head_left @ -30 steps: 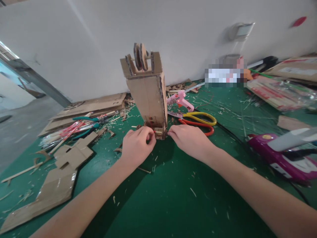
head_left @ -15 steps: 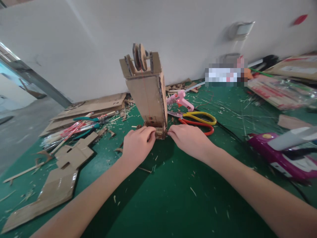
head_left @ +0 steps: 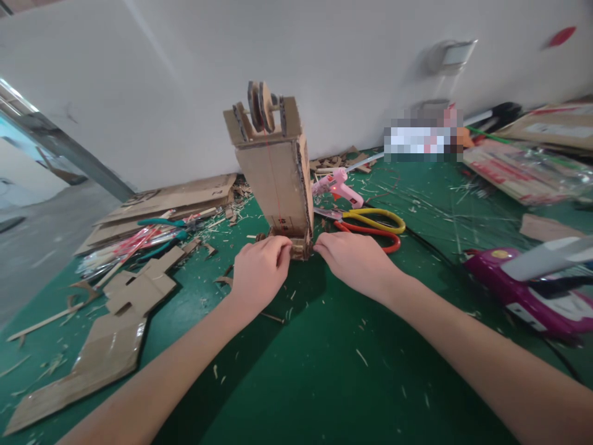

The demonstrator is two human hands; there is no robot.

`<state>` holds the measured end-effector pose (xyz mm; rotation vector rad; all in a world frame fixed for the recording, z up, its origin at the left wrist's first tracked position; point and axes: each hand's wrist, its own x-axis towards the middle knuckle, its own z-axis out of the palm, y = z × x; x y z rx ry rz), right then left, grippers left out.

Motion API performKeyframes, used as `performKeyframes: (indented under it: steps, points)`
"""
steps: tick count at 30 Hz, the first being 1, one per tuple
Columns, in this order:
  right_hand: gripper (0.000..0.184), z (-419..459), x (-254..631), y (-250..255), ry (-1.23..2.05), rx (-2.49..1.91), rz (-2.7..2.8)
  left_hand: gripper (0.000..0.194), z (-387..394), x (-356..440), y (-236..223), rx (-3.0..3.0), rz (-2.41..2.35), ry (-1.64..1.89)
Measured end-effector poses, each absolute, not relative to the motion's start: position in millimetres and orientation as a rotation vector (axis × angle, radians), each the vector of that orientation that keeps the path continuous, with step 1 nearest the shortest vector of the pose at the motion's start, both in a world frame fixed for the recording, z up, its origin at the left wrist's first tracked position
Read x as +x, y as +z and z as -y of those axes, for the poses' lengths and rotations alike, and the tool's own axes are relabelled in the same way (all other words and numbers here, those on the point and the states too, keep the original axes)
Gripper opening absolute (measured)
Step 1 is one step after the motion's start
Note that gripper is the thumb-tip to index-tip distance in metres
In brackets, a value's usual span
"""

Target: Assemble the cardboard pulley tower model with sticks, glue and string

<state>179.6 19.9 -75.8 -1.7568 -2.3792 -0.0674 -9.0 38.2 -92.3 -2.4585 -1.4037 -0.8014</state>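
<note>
A tall cardboard tower stands on the green table, with a cardboard pulley wheel on a stick axle at its top. Down its front face runs a red thread toward a small wooden rod at the base. My left hand is closed in a pinch at the front of the rod, its fingertips touching there; what lies between them is hidden. At the rod's right end, my right hand is also pinched closed, and its fingertips cover what they hold.
Yellow-and-red-handled scissors and a pink glue gun lie right of the tower. A purple tool sits at the far right. Teal-handled pliers, wrapped sticks and cardboard scraps spread over the left side.
My left hand's fingers have curled in closer at the rod, and the bit of red thread seen beside them earlier is now covered. My right hand stays at the rod's end.
</note>
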Motion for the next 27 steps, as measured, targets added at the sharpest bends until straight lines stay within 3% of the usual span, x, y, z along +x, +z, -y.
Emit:
performKeyframes:
  steps: [19, 27]
  points:
    - [0.033, -19.2, 178.4, -73.0, -0.051, -1.787, 2.455, 0.009, -39.2, -13.4, -85.7, -2.497, 1.418, -0.697]
    - [0.026, -20.8, 180.6, -75.4, -0.021, -1.761, 2.476, 0.030, -39.3, -13.5, -83.9, -2.448, 1.388, -0.522]
